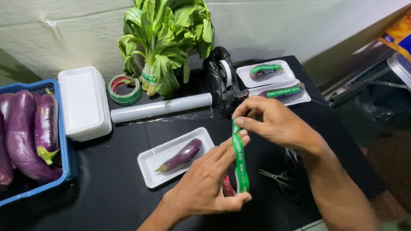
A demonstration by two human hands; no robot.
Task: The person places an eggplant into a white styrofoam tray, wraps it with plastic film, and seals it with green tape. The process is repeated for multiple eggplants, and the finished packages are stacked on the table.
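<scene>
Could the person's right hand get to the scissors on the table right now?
Probably not at once: the right hand and left hand both hold the green tape strip. Otherwise nothing covers the scissors.

Colours here: green tape strip (239, 160) with pale lettering, stretched over a black table (115, 192). Left of the strip, a purple eggplant (182, 155) on a white tray (150, 162). Far left, a blue basket (66, 154) of darker purple eggplants (25, 132). Behind, leafy greens (167, 38), bright green.

Produce-packing table; foam trays (84, 102), cling-film roll (161, 108), crate of eggplants (25, 132).
</scene>
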